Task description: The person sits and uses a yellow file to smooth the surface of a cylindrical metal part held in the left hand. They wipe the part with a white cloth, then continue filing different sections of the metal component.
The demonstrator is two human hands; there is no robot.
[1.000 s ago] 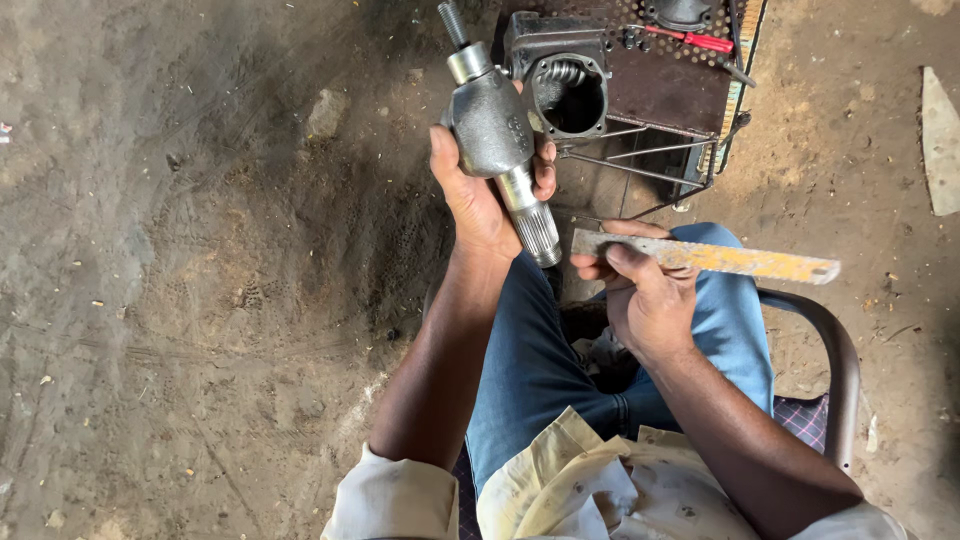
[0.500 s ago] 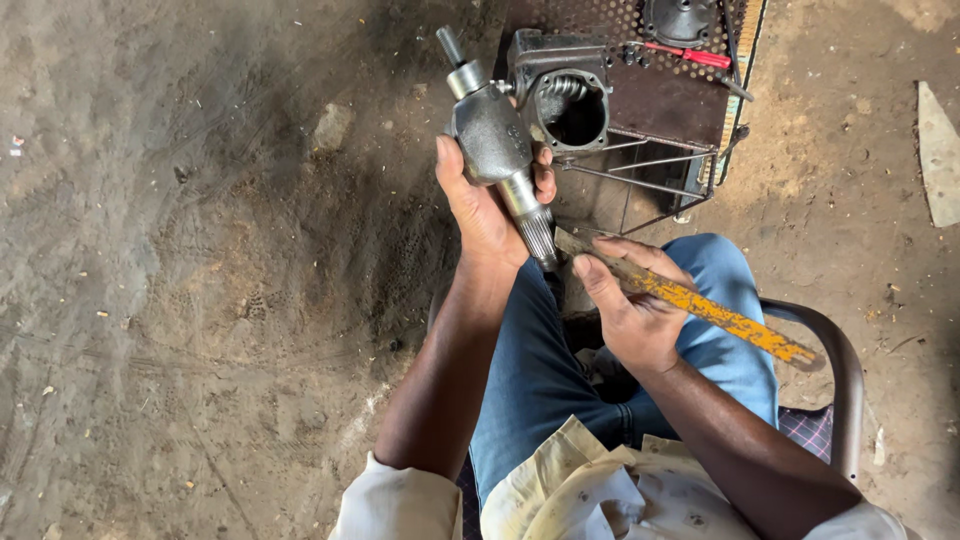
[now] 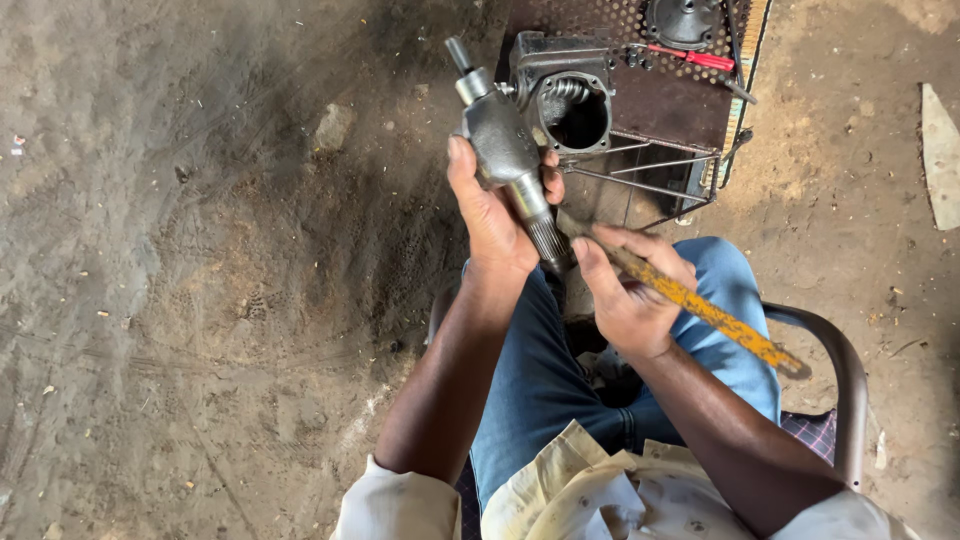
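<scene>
Metal housing (image 3: 565,95) beyond shaft (image 3: 510,160), blade (image 3: 690,300)

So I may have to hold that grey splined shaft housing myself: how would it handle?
The shaft housing looks like solid cast metal, so probably heavy for its size and stiff. The left hand wraps it fully, hinting at weight. Its round body would likely roll if set down, and the greasy-looking surface may be slippery.

open dirt floor (image 3: 180,300) leftward, metal housing (image 3: 565,95) blocking ahead
</scene>
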